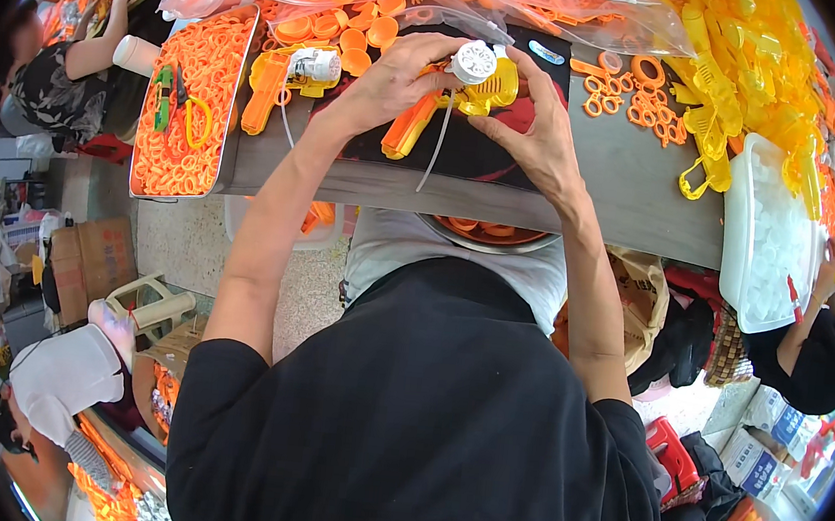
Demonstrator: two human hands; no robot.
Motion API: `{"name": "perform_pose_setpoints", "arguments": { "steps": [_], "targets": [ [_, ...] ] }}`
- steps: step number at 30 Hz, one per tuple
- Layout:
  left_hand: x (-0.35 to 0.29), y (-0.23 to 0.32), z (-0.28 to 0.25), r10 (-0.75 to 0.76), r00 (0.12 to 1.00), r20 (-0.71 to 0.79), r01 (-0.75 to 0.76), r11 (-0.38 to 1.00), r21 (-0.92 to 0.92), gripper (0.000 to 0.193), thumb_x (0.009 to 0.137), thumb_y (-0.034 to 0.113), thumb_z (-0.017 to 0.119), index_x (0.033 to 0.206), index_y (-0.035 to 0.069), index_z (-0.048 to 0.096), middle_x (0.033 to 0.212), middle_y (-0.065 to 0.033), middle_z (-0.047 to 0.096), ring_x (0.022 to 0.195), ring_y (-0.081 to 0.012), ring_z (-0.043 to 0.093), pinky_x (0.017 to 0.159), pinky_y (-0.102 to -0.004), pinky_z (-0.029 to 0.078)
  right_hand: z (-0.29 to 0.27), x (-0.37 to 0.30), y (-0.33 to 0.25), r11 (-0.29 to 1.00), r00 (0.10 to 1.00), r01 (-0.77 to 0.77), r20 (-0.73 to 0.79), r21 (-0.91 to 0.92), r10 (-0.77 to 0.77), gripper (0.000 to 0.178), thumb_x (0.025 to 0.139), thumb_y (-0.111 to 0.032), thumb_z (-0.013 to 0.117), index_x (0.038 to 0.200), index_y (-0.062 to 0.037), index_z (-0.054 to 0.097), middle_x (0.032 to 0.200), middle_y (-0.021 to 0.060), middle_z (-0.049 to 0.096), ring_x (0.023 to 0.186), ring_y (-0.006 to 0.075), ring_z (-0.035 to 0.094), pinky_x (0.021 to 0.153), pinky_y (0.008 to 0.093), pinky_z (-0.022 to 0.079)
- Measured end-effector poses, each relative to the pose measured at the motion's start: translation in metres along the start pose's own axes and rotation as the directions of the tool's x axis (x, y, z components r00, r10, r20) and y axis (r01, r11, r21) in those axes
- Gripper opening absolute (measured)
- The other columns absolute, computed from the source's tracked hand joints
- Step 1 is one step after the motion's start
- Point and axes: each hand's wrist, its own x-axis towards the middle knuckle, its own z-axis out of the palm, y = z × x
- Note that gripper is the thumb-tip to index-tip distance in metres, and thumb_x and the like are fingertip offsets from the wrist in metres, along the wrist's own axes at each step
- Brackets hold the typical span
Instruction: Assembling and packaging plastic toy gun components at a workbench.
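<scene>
My left hand (394, 83) pinches a white round part with holes in its face (474, 62), held over a toy gun body. A thin clear tube (435, 147) hangs down from it. The toy gun body (408, 131), with an orange handle and a yellow see-through shell, lies under my hands on a dark mat (364, 140). My right hand (542, 137) curves round the yellow shell's right side, thumb at its lower edge and index finger above. Left of my hands lies another orange toy gun (266, 95) with a white part and a tube attached.
A tray of small orange rings (197, 48) holds green- and yellow-handled tools. Orange caps (357, 36), orange ring pieces (643, 106) and yellow shells (721, 79) lie along the table. At right stands a white bin of clear parts (777, 235). Other people work on both sides.
</scene>
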Motion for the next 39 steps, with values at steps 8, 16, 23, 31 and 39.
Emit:
{"name": "perform_pose_setpoints", "arguments": {
  "steps": [8, 16, 23, 31, 39],
  "targets": [
    [0.028, 0.012, -0.016, 0.048, 0.965, 0.257, -0.06, 0.997, 0.04, 0.037, 0.093, 0.011, 0.065, 0.129, 0.003, 0.058, 0.117, -0.0112, 0.056, 0.11, -0.0291, 0.058, 0.094, -0.0402, 0.047, -0.006, 0.005, 0.001, 0.999, 0.999, -0.035, 0.039, 0.035, 0.033, 0.083, 0.077, -0.022, 0.084, 0.147, -0.0023, 0.044, 0.131, 0.0156, 0.058, 0.123, 0.028, 0.056, 0.104, 0.0383, 0.046],
    [0.03, 0.009, -0.012, 0.05, 0.966, 0.255, -0.087, 0.987, 0.134, 0.039, 0.093, 0.011, 0.066, 0.13, 0.004, 0.058, 0.115, -0.0118, 0.057, 0.104, -0.0297, 0.058, 0.092, -0.0399, 0.047, -0.006, 0.007, 0.003, 0.999, 0.999, -0.034, 0.02, 0.021, 0.033, 0.083, 0.077, -0.022, 0.084, 0.148, -0.0026, 0.045, 0.13, 0.0151, 0.058, 0.121, 0.0272, 0.057, 0.104, 0.0376, 0.045],
    [0.028, 0.025, -0.006, 0.005, 0.99, 0.138, -0.019, 0.995, 0.095, 0.034, 0.09, 0.006, 0.066, 0.123, 0.002, 0.059, 0.105, -0.0144, 0.062, 0.101, -0.0311, 0.063, 0.087, -0.0404, 0.051, 0.003, 0.003, 0.013, 0.986, 0.993, -0.082, -0.069, 0.143, 0.092, 0.088, 0.076, -0.015, 0.086, 0.15, -0.0024, 0.041, 0.126, 0.0135, 0.06, 0.11, 0.0206, 0.062, 0.093, 0.0329, 0.053],
    [0.025, 0.022, 0.002, -0.043, 0.997, 0.062, 0.039, 0.997, 0.059, 0.025, 0.086, 0.003, 0.067, 0.108, 0.001, 0.056, 0.1, -0.0173, 0.065, 0.09, -0.0369, 0.066, 0.077, -0.0417, 0.053, 0.003, 0.007, 0.007, 0.982, 0.992, -0.085, -0.077, 0.167, 0.099, 0.09, 0.074, -0.019, 0.088, 0.149, -0.0025, 0.04, 0.118, 0.0136, 0.065, 0.107, 0.0207, 0.064, 0.093, 0.0334, 0.052],
    [0.021, 0.033, 0.004, -0.042, 0.998, 0.054, 0.031, 0.981, 0.19, 0.025, 0.085, 0.003, 0.067, 0.109, 0.002, 0.059, 0.099, -0.0157, 0.065, 0.09, -0.0362, 0.065, 0.078, -0.0404, 0.053, -0.001, 0.007, -0.002, 0.996, 0.995, -0.05, -0.081, 0.072, 0.056, 0.092, 0.072, -0.02, 0.089, 0.148, -0.0009, 0.041, 0.116, 0.0143, 0.067, 0.112, 0.0241, 0.063, 0.101, 0.0362, 0.048]
  ]
}}
